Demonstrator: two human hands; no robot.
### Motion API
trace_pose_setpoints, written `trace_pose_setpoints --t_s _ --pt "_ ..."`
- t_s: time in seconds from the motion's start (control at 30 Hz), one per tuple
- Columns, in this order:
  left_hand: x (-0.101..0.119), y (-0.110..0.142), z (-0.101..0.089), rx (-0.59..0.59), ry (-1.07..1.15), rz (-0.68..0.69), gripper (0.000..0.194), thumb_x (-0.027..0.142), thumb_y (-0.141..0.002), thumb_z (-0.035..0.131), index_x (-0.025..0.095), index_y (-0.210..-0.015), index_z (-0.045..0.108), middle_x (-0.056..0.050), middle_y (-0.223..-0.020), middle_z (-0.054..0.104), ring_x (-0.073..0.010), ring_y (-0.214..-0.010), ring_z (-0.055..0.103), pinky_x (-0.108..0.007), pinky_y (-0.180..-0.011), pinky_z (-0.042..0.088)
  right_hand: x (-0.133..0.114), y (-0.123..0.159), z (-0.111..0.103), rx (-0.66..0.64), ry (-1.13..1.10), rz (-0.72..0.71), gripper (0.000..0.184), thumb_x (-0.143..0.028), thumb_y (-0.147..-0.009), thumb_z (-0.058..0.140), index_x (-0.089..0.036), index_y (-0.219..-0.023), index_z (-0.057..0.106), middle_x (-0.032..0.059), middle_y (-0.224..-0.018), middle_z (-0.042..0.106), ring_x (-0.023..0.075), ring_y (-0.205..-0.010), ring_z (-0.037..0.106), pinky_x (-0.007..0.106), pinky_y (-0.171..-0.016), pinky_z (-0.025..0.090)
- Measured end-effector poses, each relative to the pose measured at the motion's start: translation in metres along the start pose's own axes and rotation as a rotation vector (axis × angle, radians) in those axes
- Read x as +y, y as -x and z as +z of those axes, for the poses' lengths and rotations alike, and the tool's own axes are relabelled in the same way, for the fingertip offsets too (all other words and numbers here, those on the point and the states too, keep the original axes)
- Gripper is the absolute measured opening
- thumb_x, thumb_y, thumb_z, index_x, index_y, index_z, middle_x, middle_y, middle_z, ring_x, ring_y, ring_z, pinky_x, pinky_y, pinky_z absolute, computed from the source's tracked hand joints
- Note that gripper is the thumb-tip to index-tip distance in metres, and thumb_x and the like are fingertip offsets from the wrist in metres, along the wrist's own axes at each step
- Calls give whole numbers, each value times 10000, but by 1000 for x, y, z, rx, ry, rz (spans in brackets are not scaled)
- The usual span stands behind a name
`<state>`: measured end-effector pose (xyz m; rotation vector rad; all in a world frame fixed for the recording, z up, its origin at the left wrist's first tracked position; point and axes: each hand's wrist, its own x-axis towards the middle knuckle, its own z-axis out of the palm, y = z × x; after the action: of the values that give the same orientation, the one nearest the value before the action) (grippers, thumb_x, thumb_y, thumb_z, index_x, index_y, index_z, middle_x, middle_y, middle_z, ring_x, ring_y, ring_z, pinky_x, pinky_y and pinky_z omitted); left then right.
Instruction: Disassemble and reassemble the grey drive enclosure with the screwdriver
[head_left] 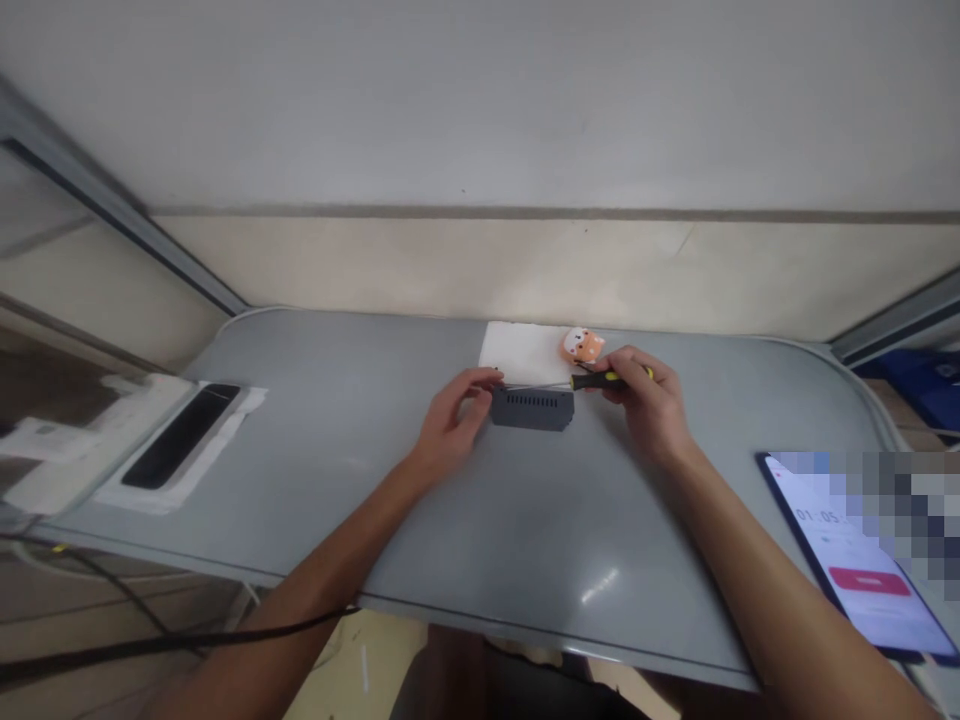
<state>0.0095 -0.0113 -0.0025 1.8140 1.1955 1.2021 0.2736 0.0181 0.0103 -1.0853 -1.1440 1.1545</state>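
A dark grey slotted case point(531, 412) lies on the table in front of me, with a row of vent slots along its upper face. My left hand point(452, 422) is closed at the case's left end, its curled fingers and thumb around the corner. In my right hand point(651, 398) is a screwdriver point(600, 380) with a black and yellow handle. Its thin shaft points left along the far edge of the case, and the tip is close to my left fingertips. Whatever the tip touches is too small to make out.
Behind the case lie a white sheet point(521, 348) and a small orange-and-white animal figure point(582, 345). A lit tablet point(825, 540) rests at the right. At the left, a black phone-like slab point(180, 437) lies on white paper. A black cable point(187, 640) crosses the lower left.
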Motion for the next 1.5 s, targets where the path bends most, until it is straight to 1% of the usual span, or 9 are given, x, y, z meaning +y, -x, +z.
trace_pose_setpoints --t_s 0.13,0.33,0.57,0.83,1.0,1.07,1.13,1.27,1.5 --pt "4 3 0 31 -107 126 267 391 -1034 520 221 -1195 649 -101 -1176 709 -204 -1002 650 -385 -948 536 -2 1 0 0 13 -2 258 -474 -884 709 -239 -780 738 41 -792 697 179 -693 573 302 -573 367" --pt "6 4 1 48 -220 201 225 280 -999 520 230 -1191 626 -87 -1149 708 -198 -982 644 -378 -906 541 1 0 0 -7 -1 -34 257 -471 -898 701 -247 -778 736 39 -791 669 174 -681 549 306 -571 351" --pt "7 3 2 76 -268 178 222 259 -983 505 232 -1163 631 -81 -1132 717 -201 -977 653 -380 -905 546 3 0 2 -18 51 -37 305 -529 -903 672 -251 -783 710 41 -805 638 176 -659 503 320 -580 363" --pt "6 4 3 71 -282 214 214 220 -997 480 230 -1131 647 -77 -1123 723 -204 -1022 674 -377 -914 558 0 2 0 -15 7 -36 271 -486 -899 701 -246 -778 735 36 -816 647 168 -681 529 307 -580 363" --pt "2 5 5 38 -380 232 241 184 -981 467 225 -1154 629 -78 -1134 733 -219 -1063 682 -400 -961 551 1 1 7 43 99 -15 337 -556 -937 633 -240 -857 719 22 -762 659 143 -588 473 301 -551 340" --pt "1 6 5 42 -406 246 252 158 -965 462 222 -1142 631 -72 -1110 737 -215 -1034 687 -389 -935 554 4 0 12 45 220 -16 372 -582 -950 603 -233 -901 722 28 -821 694 152 -629 508 303 -592 380" --pt "0 5 5 68 -405 252 270 128 -952 454 225 -1123 638 -59 -1081 739 -204 -991 688 -372 -898 556 8 -1 16 26 326 -48 384 -577 -958 587 -221 -918 725 46 -908 731 185 -760 595 318 -704 449" --pt "0 5 6 123 -397 268 281 93 -942 455 228 -1096 646 -40 -1032 736 -191 -949 685 -352 -869 549 15 -1 21 -40 381 -62 331 -518 -967 589 -216 -955 723 66 -1011 766 236 -980 666 365 -914 487" --pt "-5 4 8 175 -481 258 354 62 -893 464 231 -1140 653 -37 -1023 732 -202 -945 680 -356 -880 542 21 0 21 -120 390 -67 361 -545 -968 589 -212 -1005 723 67 -1046 767 231 -1002 670 369 -955 481"
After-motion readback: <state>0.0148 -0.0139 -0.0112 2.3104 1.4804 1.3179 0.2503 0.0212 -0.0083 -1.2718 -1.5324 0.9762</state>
